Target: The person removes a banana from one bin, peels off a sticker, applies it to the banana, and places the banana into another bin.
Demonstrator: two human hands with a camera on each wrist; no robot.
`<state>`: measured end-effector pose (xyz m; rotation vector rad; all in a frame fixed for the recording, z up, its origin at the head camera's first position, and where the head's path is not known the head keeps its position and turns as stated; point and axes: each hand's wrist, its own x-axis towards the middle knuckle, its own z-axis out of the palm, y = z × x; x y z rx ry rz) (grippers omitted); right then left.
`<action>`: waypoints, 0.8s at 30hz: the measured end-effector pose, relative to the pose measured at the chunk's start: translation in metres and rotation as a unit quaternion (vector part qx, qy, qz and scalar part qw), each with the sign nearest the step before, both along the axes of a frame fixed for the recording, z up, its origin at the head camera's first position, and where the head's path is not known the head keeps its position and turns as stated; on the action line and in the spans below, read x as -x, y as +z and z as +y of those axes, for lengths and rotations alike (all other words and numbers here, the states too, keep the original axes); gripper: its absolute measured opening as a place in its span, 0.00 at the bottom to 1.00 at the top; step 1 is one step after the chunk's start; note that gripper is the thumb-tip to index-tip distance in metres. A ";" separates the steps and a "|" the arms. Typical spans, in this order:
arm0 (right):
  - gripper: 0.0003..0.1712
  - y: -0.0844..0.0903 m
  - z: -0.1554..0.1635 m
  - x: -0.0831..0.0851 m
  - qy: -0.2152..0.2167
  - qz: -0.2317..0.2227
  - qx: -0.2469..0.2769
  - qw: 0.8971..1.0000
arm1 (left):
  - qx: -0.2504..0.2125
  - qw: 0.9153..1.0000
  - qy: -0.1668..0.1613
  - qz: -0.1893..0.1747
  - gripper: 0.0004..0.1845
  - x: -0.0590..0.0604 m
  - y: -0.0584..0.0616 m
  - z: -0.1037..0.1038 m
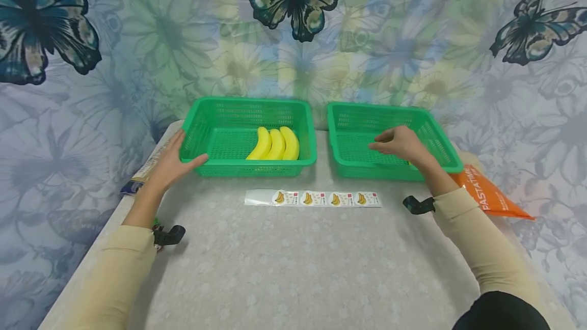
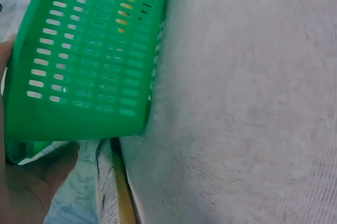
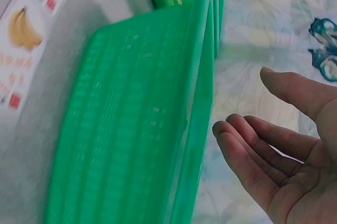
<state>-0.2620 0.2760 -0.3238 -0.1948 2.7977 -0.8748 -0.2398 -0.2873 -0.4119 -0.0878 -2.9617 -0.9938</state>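
my left hand point(image 1: 171, 163) rests spread on the left basket point(image 1: 249, 168), three bananas point(image 1: 276, 144) inside; my right hand point(image 1: 399, 142), empty and parted, hovers over the right basket point(image 1: 378, 172), seemingly reaching in; next likely wants a pinch.

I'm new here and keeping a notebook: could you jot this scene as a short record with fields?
Left hand: touching left basket
Right hand: over right basket, nothing visible in its fingers
Bananas: three, inside left basket
Label strip: on table, before the baskets
Orange bag: beside right basket
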 end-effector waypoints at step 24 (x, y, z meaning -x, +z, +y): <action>0.33 0.030 -0.185 0.056 0.109 -0.066 0.101 0.987 | -0.072 0.997 0.021 0.010 0.55 -0.003 -0.008 0.000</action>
